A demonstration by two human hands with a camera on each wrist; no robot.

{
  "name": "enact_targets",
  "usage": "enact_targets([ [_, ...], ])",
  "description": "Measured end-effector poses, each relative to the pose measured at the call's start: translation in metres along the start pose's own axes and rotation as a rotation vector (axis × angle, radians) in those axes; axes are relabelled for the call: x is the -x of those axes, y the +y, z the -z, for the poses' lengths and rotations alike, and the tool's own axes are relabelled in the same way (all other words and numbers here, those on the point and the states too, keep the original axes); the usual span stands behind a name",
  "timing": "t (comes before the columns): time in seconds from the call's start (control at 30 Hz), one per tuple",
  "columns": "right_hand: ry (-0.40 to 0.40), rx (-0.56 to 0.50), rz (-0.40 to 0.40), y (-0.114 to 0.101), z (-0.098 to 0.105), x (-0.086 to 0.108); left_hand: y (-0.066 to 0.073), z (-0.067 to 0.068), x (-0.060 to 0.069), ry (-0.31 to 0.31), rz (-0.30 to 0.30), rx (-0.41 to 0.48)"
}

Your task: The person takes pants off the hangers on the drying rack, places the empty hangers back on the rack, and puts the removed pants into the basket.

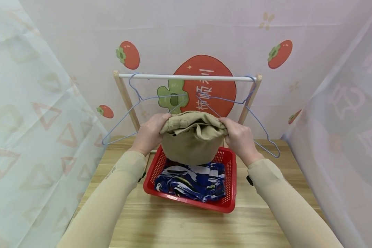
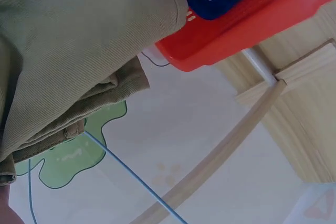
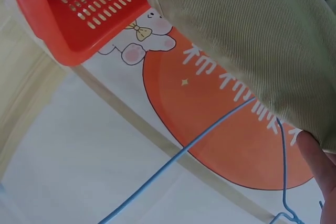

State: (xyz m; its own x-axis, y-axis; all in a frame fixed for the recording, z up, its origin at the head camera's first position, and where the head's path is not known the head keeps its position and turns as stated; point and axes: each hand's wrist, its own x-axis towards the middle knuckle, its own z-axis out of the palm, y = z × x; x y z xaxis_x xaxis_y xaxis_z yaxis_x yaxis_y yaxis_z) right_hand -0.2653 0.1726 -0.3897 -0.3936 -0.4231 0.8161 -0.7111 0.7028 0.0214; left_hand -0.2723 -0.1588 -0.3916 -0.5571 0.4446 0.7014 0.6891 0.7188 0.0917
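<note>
In the head view, khaki pants hang in the air over a red plastic basket, their waistband bunched at the top. My left hand grips the left end of that waistband, and my right hand grips the right end. Inside the basket lies a blue garment with a white and dark print. Ribbed khaki cloth fills much of the left wrist view. The right thumb lies against the cloth's edge in the right wrist view; the other fingers are mostly hidden.
Behind the pants stands a rack with a white rail and wooden posts. Two blue wire hangers hang from it, a left hanger and a right hanger. Patterned cloth walls enclose the wooden table.
</note>
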Motion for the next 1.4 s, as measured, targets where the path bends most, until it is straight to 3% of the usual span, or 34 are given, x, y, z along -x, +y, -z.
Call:
enact_targets([
  [0.27,0.044,0.008,-0.051,0.006,-0.002,-0.006,-0.004,-0.009,-0.020,0.050,0.008,0.030],
  [0.63,0.126,0.046,-0.054,0.017,-0.011,-0.013,-0.009,-0.022,-0.038,0.150,0.047,-0.015],
  [0.87,0.177,0.081,-0.055,0.024,-0.015,-0.019,-0.015,-0.032,-0.048,0.175,0.117,-0.043],
  [1.17,0.268,0.062,-0.071,0.031,-0.025,-0.026,-0.018,-0.043,-0.062,0.233,0.184,0.038],
  [1.4,0.274,0.084,-0.040,0.035,-0.031,-0.027,-0.022,-0.054,-0.061,0.271,0.251,0.063],
])
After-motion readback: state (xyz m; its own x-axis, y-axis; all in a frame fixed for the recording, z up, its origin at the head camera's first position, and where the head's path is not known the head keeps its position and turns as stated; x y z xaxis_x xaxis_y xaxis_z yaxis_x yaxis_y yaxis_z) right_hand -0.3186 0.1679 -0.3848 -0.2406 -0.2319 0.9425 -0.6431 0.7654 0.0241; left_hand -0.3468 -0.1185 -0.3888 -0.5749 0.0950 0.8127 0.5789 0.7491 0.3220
